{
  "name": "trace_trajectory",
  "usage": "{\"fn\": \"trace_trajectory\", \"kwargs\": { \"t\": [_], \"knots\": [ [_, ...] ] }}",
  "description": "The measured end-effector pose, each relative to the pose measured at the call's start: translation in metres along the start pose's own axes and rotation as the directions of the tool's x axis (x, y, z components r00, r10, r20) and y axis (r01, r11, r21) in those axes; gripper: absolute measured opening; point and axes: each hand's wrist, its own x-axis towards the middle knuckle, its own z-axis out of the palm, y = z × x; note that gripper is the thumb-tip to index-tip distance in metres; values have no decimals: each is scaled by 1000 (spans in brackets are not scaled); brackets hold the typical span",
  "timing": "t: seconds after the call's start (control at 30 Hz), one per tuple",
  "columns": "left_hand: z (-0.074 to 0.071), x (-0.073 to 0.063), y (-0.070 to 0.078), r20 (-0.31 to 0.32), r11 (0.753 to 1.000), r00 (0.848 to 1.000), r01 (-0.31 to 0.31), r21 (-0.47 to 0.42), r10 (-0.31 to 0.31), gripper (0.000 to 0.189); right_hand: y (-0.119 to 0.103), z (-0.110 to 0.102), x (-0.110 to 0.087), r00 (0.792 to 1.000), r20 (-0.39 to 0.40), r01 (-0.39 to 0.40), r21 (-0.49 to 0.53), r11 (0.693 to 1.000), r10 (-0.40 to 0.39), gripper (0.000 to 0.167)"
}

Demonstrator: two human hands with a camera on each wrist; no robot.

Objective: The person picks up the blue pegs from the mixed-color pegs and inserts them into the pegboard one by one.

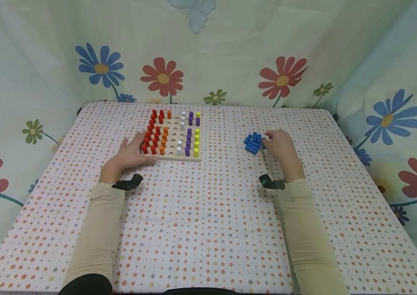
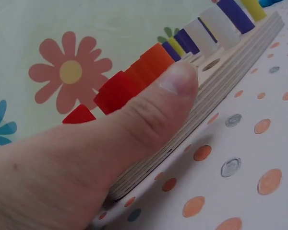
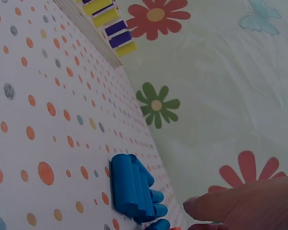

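A wooden pegboard (image 1: 179, 158) stands at the back left of the table, with rows of red, orange, white, purple and yellow pegs and some bare holes. My left hand (image 1: 131, 155) rests at its front left corner, fingers spread along the left side. In the left wrist view, the straight thumb (image 2: 153, 108) lies against the board's front edge. To the right, several blue pegs (image 1: 253, 146) lie in a small pile. My right hand (image 1: 281, 146) pinches a blue peg (image 1: 264, 143) at the pile's right side; its fingertips are partly hidden.
A dotted cloth (image 1: 208, 229) covers the table. Behind it and at the sides hangs a flowered curtain (image 1: 230, 53). Black wrist devices (image 1: 129, 182) sit on both forearms.
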Motion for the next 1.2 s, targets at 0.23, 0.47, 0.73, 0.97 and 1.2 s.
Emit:
{"fn": "trace_trajectory", "kwargs": {
  "t": [0.23,0.47,0.73,0.97,1.2],
  "knots": [
    [6,3,1,-57,998,998,4,59,-1,128,-3,2,3,996,80,39,-39,999,-36,45],
    [10,6,-1,-104,997,995,9,73,-1,132,-15,8,1,993,76,90,-57,994,-86,34],
    [12,6,2,-116,997,993,6,76,2,131,-22,18,1,991,106,91,-78,993,-83,33],
    [16,9,0,-136,995,991,-1,98,14,131,-24,23,-1,995,81,71,-108,992,-62,27],
    [15,10,-2,-147,995,989,5,98,10,130,-31,31,-6,997,-2,78,-163,984,-79,18]
  ]
}}
